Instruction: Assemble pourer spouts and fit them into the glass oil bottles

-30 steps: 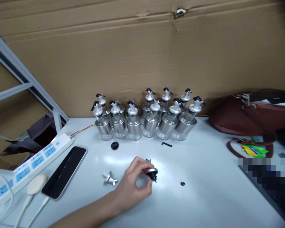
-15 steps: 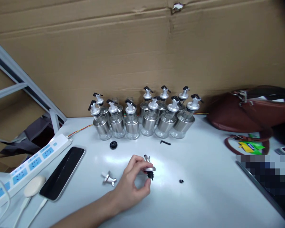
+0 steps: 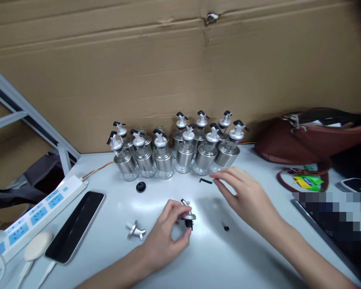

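My left hand [image 3: 168, 233] pinches a bottle pourer [image 3: 189, 216], a silver spout with a black ribbed stopper pointing down, above the table. My right hand [image 3: 243, 192] reaches in from the right, thumb and fingers apart, its fingertips at the end of a small black lever [image 3: 205, 181] lying on the table. I cannot tell whether they touch it. Left of my left hand rests a second silver spout [image 3: 136, 230] without a stopper. A black ribbed stopper [image 3: 140, 187] sits farther back, and a tiny black cap [image 3: 226, 228] lies below my right hand.
Several glass bottles with steel bands and pourers [image 3: 164, 160] line the back by a cardboard wall [image 3: 138, 72]. At left are a power strip [image 3: 42, 212], a phone [image 3: 75, 226] and a white round charger [image 3: 38, 245]. A brown bag [image 3: 276, 140] stands at right near a pixelated dark area.
My right hand has come into view from the right and reached the black lever. My left hand still holds the pourer. The whole view has shifted slightly.
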Tool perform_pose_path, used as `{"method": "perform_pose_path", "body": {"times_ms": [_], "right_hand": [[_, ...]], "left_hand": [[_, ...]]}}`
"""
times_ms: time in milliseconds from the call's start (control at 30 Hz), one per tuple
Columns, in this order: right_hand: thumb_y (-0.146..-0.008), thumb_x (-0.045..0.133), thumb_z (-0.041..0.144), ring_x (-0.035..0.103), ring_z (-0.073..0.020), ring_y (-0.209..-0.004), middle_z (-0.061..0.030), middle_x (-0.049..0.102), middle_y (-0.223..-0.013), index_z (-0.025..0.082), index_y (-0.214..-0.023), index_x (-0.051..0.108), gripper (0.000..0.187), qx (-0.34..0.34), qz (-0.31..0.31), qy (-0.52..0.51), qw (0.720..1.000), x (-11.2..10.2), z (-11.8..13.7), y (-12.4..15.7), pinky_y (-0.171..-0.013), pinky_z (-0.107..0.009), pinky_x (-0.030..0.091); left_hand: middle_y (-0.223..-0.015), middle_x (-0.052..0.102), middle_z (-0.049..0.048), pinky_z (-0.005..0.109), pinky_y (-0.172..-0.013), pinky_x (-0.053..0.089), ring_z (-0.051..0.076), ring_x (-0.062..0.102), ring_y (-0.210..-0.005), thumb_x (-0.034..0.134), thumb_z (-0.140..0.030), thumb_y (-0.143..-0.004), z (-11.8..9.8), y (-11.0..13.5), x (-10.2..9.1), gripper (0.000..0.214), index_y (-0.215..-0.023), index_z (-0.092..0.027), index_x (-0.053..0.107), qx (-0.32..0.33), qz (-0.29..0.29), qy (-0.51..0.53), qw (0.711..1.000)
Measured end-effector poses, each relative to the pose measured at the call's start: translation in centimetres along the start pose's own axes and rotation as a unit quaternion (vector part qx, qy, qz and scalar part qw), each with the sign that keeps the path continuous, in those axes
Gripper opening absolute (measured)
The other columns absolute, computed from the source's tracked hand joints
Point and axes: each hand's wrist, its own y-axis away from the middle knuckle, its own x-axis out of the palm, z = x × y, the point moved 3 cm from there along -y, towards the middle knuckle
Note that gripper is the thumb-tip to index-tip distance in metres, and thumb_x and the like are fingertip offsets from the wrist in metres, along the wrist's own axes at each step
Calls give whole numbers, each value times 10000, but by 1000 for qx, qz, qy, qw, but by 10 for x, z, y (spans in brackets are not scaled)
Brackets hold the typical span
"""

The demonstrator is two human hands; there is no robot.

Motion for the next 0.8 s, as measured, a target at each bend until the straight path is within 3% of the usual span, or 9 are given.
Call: {"method": "perform_pose_path", "body": {"times_ms": [67,200,300,500,633,800], "right_hand": [[-927,530,203,638,-237,-822,-90,670,-883,138,-948,664,150,43,35,-5,998,18,-10,-1,-721,-397,529],[-825,583,157,639,-278,-808,-114,669,-858,156,-835,689,106,130,91,-36,987,44,-24,-2,-718,-407,501],[-806,553,145,630,-242,-753,-85,661,-797,170,-731,658,131,175,112,-90,974,41,-19,-2,-697,-363,478],[-836,548,238,598,-150,-585,-10,668,-635,177,-721,634,156,220,145,-261,929,26,23,2,-556,-242,441],[-799,575,227,594,-142,-602,-13,671,-642,165,-685,634,143,241,155,-332,899,26,40,6,-579,-233,437],[-771,587,233,576,-147,-613,-14,650,-631,156,-672,642,137,262,151,-367,879,29,42,8,-596,-241,421]], "left_hand": [[-1025,517,72,305,-863,517,167,575,-900,539,-49,-794,0,-1,1,381,-1148,-189,557,-1,6,-7,1000],[-1053,541,85,314,-866,528,178,599,-925,535,-59,-808,0,-2,2,343,-1117,-195,598,4,8,-15,1000],[-1066,573,83,320,-888,527,189,613,-968,545,-77,-836,1,-2,1,331,-1128,-216,614,3,15,-16,1000],[-1079,567,89,330,-920,519,203,628,-1005,559,-109,-871,5,-1,1,314,-1145,-237,640,6,25,-21,999],[-1090,541,77,320,-937,511,198,634,-1019,576,-86,-857,12,0,2,352,-1156,-261,638,20,26,-8,999],[-1140,531,91,318,-900,529,228,606,-1088,589,-127,-870,27,0,5,318,-1140,-287,644,46,4,22,999]]}}
